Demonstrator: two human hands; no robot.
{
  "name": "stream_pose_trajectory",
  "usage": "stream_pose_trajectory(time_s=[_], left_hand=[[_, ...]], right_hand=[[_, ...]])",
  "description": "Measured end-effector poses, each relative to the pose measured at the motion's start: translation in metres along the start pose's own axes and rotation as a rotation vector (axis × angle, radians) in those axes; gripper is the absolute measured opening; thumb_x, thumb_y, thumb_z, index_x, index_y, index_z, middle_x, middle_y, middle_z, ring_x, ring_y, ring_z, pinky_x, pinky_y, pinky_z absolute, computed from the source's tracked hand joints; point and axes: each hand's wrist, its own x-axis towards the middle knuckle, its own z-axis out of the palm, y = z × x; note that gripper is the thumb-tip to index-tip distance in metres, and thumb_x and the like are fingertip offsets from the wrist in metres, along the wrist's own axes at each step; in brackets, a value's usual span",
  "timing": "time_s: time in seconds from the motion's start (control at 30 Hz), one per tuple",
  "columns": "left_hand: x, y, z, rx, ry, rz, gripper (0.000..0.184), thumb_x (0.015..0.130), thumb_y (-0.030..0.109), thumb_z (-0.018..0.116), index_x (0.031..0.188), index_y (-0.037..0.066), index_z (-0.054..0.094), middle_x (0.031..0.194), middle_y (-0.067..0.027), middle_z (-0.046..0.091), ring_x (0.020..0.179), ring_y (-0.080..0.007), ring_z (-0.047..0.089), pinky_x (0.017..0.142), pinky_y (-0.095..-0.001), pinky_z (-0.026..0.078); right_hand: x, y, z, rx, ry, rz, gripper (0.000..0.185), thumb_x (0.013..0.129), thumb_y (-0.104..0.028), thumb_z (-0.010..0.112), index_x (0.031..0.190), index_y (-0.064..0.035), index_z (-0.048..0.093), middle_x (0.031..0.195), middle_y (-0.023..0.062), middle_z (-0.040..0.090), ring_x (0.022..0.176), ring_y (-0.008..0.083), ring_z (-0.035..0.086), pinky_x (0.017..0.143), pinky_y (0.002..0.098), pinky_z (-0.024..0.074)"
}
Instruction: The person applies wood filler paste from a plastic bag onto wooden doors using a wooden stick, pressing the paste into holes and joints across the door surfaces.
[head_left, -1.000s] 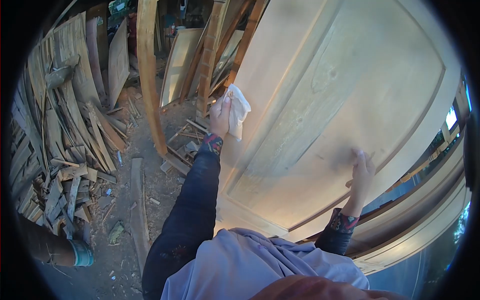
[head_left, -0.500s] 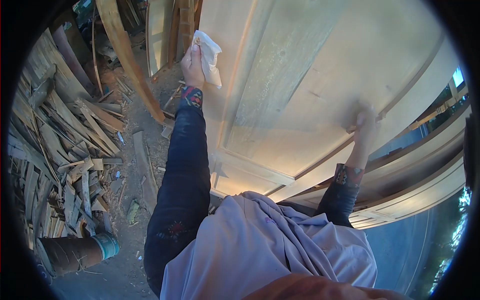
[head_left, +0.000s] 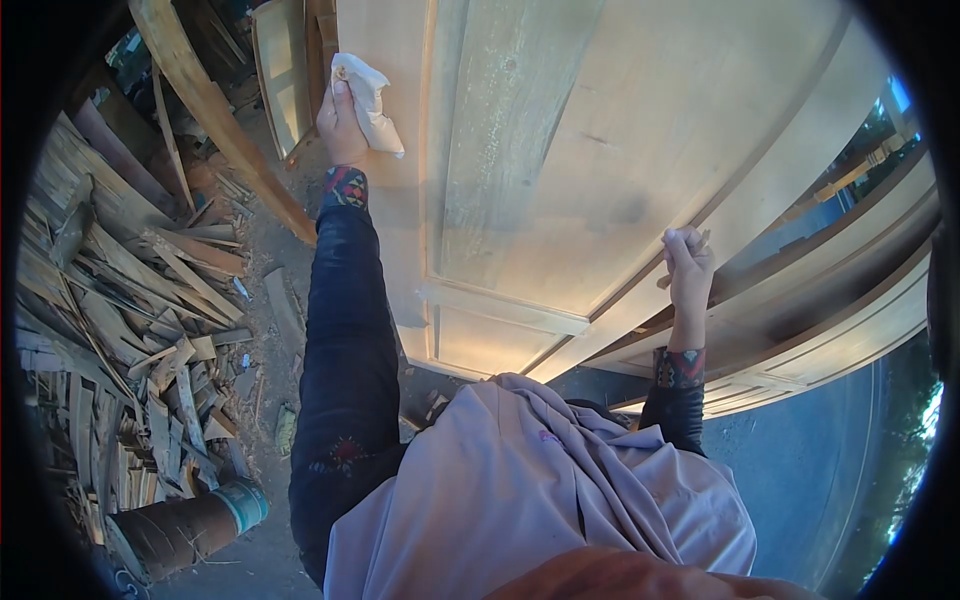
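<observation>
A large pale wooden door [head_left: 610, 160] with framed panels leans up in front of me. At its left edge, my left hand [head_left: 342, 128] is closed around a crumpled white plastic packet [head_left: 372, 108], its thumb pressed on top. My right hand [head_left: 688, 270] is closed in a pinch over the door's right-hand stile, near the lower panel corner. Small tan bits of a thin piece [head_left: 704, 240] poke out from its fingers; its kind is mostly hidden. I cannot tell whether this hand touches the wood.
Scrap wood [head_left: 150, 330] lies heaped on the left, with a rusty cylinder [head_left: 180, 525] with a teal band below it. A long curved plank [head_left: 215, 115] leans beside the door. More panelled doors [head_left: 800, 350] lie stacked at right.
My right hand, blurred on the panel before, has moved to the door's right stile. My left hand keeps the packet; the whole view has shifted slightly.
</observation>
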Motion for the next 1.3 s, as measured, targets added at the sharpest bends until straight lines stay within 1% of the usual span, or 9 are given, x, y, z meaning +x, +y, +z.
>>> stream_pose_trajectory(time_s=[0.17,0.6,0.8,0.83,0.93,1.07,1.17,1.27,1.3], left_hand=[[-0.012,0.039,-0.004,0.276,0.106,0.398,0.035,0.095,0.024,0.041,0.107,-0.005,0.057,0.093,-0.0137,0.062,0.087,-0.0290,0.059,0.081,-0.0314,0.044],[-0.268,0.120,-0.008,-0.307,-0.539,-0.822,0.037,0.097,0.026,0.039,0.112,-0.005,0.052,0.101,-0.0081,0.057,0.092,-0.0136,0.052,0.083,-0.0266,0.041],[-0.335,0.146,-0.005,-0.262,-0.533,-0.947,0.033,0.097,0.023,0.040,0.116,-0.001,0.050,0.105,-0.0085,0.056,0.095,-0.0139,0.051,0.085,-0.0274,0.040],[-0.336,0.150,-0.004,-0.264,-0.529,-0.977,0.033,0.097,0.023,0.040,0.117,-0.001,0.050,0.106,-0.0087,0.055,0.097,-0.0143,0.051,0.087,-0.0279,0.040],[-0.342,0.152,0.001,-0.307,-0.532,-1.045,0.032,0.097,0.022,0.040,0.117,-0.001,0.049,0.107,-0.0085,0.055,0.098,-0.0149,0.050,0.088,-0.0285,0.039],[-0.351,0.159,0.001,-0.269,-0.719,-1.162,0.038,0.095,0.022,0.046,0.124,-0.002,0.046,0.111,-0.0107,0.054,0.104,-0.0171,0.049,0.090,-0.0289,0.038],[-0.356,0.143,0.008,-0.084,-1.018,-0.722,0.050,0.091,0.022,0.054,0.133,-0.002,0.038,0.119,-0.0157,0.052,0.111,-0.0183,0.047,0.092,-0.0287,0.038],[-0.311,0.155,0.016,-0.054,-0.962,-0.799,0.060,0.088,0.019,0.058,0.137,-0.001,0.031,0.128,-0.0210,0.046,0.119,-0.0202,0.043,0.098,-0.0300,0.034],[-0.285,0.169,0.021,-0.050,-0.925,-0.765,0.057,0.090,0.019,0.055,0.138,0.000,0.031,0.128,-0.0194,0.047,0.121,-0.0203,0.042,0.101,-0.0309,0.030]], right_hand=[[-0.041,0.042,-0.018,-0.137,-0.022,0.178,0.016,0.083,-0.014,0.065,0.072,-0.0084,0.054,0.060,-0.0056,0.046,0.051,0.0010,0.036,0.045,0.0176,0.0257],[-0.120,0.063,0.042,-0.024,-0.362,0.305,0.050,0.080,-0.031,0.068,0.117,-0.0014,0.055,0.093,0.0094,0.064,0.090,0.0135,0.058,0.075,0.0307,0.0451],[-0.143,0.093,0.048,0.072,-0.431,0.439,0.035,0.080,-0.025,0.069,0.102,0.0003,0.064,0.083,0.0064,0.064,0.075,0.0099,0.060,0.067,0.0245,0.0487],[-0.141,0.066,0.044,0.003,-0.424,0.602,0.029,0.080,-0.026,0.069,0.094,-0.0003,0.065,0.065,0.0006,0.059,0.053,0.0049,0.054,0.044,0.0192,0.0421],[-0.152,0.069,0.038,0.124,-0.384,0.654,0.027,0.081,-0.027,0.068,0.086,-0.0012,0.064,0.059,-0.0020,0.054,0.042,0.0017,0.044,0.033,0.0191,0.0293],[-0.160,0.099,0.021,0.399,-0.325,0.701,0.018,0.085,-0.023,0.064,0.085,-0.0051,0.062,0.062,-0.0059,0.050,0.048,0.0010,0.039,0.043,0.0167,0.0327],[-0.173,0.126,-0.010,0.433,-0.235,0.683,0.016,0.085,-0.017,0.063,0.091,-0.0026,0.061,0.076,-0.0014,0.057,0.066,0.0041,0.049,0.059,0.0185,0.0397],[-0.187,0.130,-0.059,0.214,-0.149,0.714,0.021,0.085,-0.016,0.062,0.095,0.0016,0.060,0.085,0.0035,0.062,0.074,0.0082,0.057,0.070,0.0224,0.0449],[-0.194,0.126,-0.066,0.337,-0.025,0.606,0.021,0.083,-0.018,0.064,0.094,-0.0002,0.063,0.074,-0.0008,0.059,0.062,0.0048,0.050,0.057,0.0197,0.0400]])
